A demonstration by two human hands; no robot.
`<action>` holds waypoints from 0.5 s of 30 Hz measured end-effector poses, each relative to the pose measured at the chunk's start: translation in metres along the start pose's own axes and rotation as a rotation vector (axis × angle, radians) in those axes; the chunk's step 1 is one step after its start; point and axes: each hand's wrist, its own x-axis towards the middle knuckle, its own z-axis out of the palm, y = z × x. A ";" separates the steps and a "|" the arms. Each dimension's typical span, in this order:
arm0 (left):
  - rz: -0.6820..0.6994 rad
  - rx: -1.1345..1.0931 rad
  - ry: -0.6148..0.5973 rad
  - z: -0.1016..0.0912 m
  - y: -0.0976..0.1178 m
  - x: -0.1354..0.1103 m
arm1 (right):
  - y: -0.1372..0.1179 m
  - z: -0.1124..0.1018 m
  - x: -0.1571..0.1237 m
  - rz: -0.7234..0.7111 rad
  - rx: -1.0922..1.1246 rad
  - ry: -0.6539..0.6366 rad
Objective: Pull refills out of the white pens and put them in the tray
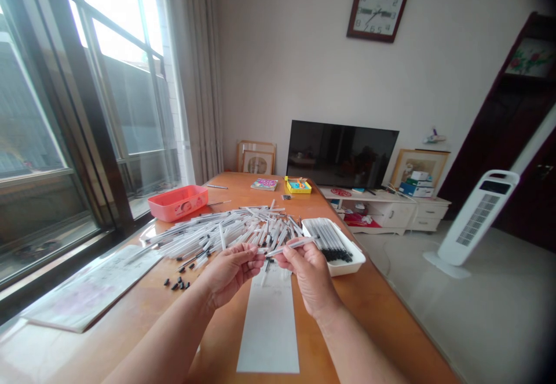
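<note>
My right hand [310, 274] is closed around a clear pen [299, 244], held nearly level with its narrow end pointing left. Close to that end, my left hand [232, 271] pinches a small piece between thumb and forefinger; it is too small to name. Behind both hands spreads a heap of clear and white pen parts [208, 230], with dark refills among them. Several small black plugs [174, 285] lie loose left of my left hand. Just right of my right hand, a white tray [357, 261] holds a row of clear pens with black ends.
A white paper strip [269, 332] lies beneath my hands. To the left are a large booklet [95, 291] and a red plastic basket [178, 203]. A yellow box [298, 186] and a small book [264, 184] sit at the table's far end. The table's right edge runs beside the tray.
</note>
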 end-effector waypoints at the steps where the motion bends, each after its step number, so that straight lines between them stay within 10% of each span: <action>1: -0.009 0.001 -0.003 0.001 0.000 0.000 | 0.000 0.001 0.000 -0.015 -0.011 0.006; 15: -0.053 0.052 -0.071 0.006 -0.002 -0.006 | 0.002 0.001 0.001 0.004 0.012 0.018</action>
